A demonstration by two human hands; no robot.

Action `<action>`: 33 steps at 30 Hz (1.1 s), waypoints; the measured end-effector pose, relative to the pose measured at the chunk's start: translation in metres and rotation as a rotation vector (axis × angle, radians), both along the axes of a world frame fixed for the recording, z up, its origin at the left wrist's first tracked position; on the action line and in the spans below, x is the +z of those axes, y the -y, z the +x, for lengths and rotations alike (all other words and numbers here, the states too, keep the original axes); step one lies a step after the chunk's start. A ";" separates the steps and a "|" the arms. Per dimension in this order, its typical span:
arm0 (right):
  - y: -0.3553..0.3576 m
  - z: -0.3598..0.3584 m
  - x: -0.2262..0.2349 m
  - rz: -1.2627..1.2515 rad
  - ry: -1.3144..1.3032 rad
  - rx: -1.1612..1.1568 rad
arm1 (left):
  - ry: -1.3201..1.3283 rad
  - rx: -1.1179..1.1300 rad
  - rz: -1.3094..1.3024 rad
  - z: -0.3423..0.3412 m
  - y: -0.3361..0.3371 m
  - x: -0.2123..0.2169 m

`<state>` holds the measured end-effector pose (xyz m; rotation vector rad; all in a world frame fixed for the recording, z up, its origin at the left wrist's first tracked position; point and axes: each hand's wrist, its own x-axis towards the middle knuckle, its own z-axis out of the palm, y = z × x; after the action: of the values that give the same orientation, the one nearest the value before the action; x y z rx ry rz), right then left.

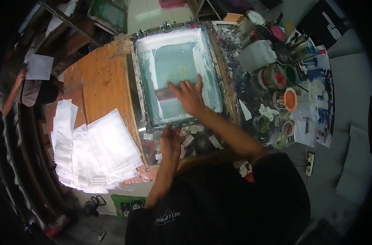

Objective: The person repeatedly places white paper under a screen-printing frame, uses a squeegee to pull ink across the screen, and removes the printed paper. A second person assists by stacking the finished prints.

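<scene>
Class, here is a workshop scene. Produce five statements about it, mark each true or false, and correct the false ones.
1. The person's bare right hand is over the pale green rectangular screen. True.
2. The person's bare left hand is on the fanned pile of thin white sheets. False: the left hand is at the near edge of the screen.
3. The pile lies to the left of the screen. True.
4. The round container with bright orange contents stands left of the screen. False: the container is on the right.
5. At the far left, another person's hand holds a white rectangular sheet. True.
</scene>
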<state>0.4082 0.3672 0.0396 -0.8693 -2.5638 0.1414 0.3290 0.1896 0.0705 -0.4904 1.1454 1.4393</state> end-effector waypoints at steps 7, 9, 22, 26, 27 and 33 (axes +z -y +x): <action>-0.156 -0.073 -0.012 0.172 0.049 -0.121 | 0.035 -0.022 -0.018 -0.004 -0.007 -0.008; -0.180 -0.081 -0.008 0.066 0.045 -0.097 | 0.023 -0.024 -0.009 -0.004 -0.006 -0.010; 0.036 0.030 0.095 0.037 0.102 0.070 | 0.083 -0.001 0.289 -0.021 0.015 0.019; 0.023 0.017 0.163 0.115 -0.040 0.043 | 0.049 0.054 0.622 -0.038 -0.005 0.069; 0.008 0.013 0.176 0.147 -0.091 0.049 | -0.035 0.004 0.657 -0.044 -0.020 0.090; -0.085 -0.023 0.275 0.182 -0.172 0.052 | -1.128 -0.280 0.297 -0.123 -0.153 0.054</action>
<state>0.3851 0.4525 0.3144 -0.6924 -2.3955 -0.0022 0.2057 0.3429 0.1246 0.7828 1.7117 1.6002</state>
